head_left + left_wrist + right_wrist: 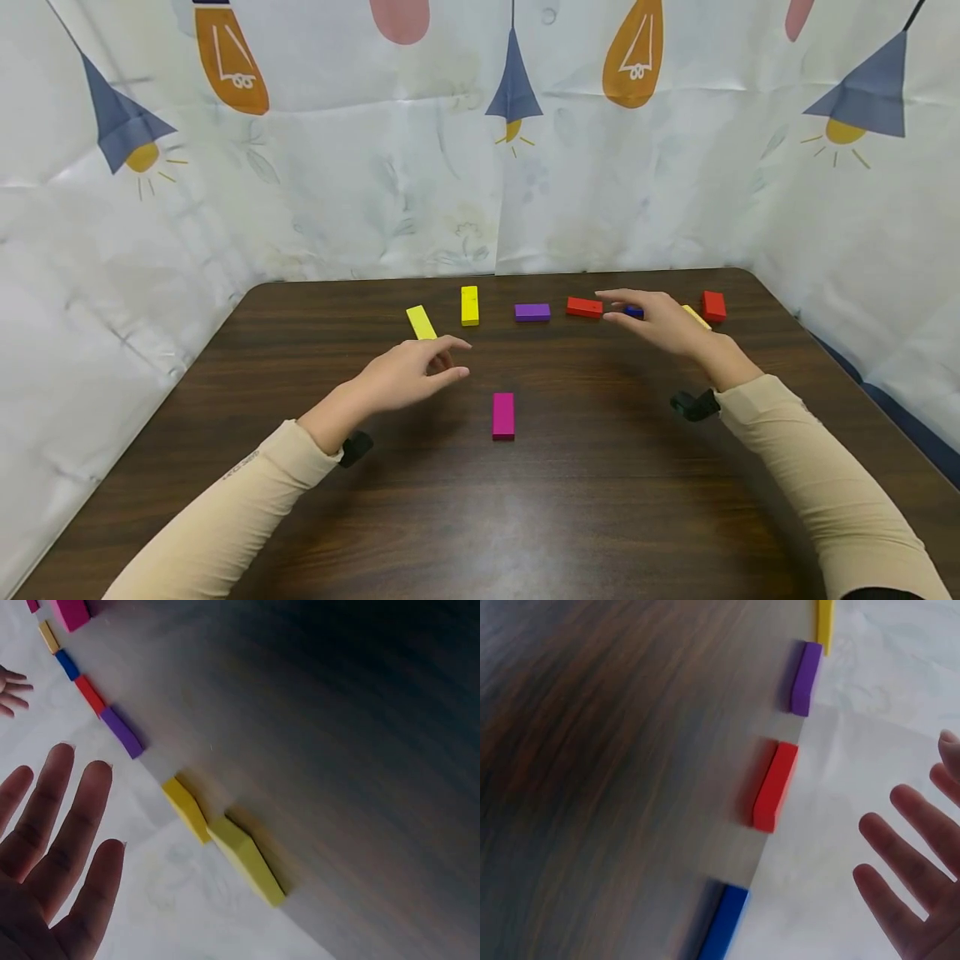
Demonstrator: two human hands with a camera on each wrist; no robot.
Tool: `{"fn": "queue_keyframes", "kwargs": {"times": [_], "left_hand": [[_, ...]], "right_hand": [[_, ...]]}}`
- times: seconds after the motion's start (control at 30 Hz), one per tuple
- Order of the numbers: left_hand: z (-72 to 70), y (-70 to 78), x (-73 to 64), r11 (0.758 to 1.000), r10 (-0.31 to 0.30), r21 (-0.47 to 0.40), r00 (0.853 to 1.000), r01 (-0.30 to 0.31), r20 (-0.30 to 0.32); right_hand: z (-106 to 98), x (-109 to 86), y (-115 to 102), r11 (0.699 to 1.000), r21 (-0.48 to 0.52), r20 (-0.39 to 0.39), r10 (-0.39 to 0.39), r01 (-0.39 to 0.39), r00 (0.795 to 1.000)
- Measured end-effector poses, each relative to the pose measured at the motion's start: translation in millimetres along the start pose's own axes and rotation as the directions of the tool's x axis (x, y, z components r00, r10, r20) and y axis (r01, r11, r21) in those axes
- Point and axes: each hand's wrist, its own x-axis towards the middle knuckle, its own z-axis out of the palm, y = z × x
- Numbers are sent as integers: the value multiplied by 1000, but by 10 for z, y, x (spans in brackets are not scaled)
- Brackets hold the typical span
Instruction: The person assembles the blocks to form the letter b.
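Observation:
My left hand (408, 373) hovers above the table with relaxed fingers, holding nothing. Just beyond it lies a pale yellow block (422, 322), partly behind the fingers, with a brighter yellow block (469, 306) beside that. A magenta block (503, 417) lies to the right of this hand, nearer to me. My right hand (660, 323) is held over the far right part of the table, its fingers apart and holding nothing. Around it are a red block (584, 307), a mostly hidden blue block (633, 312) and a partly covered light yellow block (696, 317).
A purple block (532, 312) lies in the middle of the far row. Another red block (713, 306) sits at the far right corner. The dark wooden table (480, 517) ends at a patterned curtain (337, 183) behind and on both sides.

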Motion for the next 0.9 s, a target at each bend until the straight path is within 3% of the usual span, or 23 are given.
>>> {"fn": "queue_keyframes", "kwargs": {"times": [0.17, 0.47, 0.9], "left_hand": [[91, 36, 70, 1000, 31, 6, 998, -31, 47], [170, 123, 138, 999, 35, 26, 989, -39, 147], [255, 210, 182, 999, 18, 36, 978, -26, 208]], "right_hand": [[62, 78, -48, 1000, 23, 0, -5, 5, 1000], [161, 236, -108, 997, 76, -21, 17, -16, 1000], [342, 480, -128, 991, 121, -6, 51, -50, 999]]}}
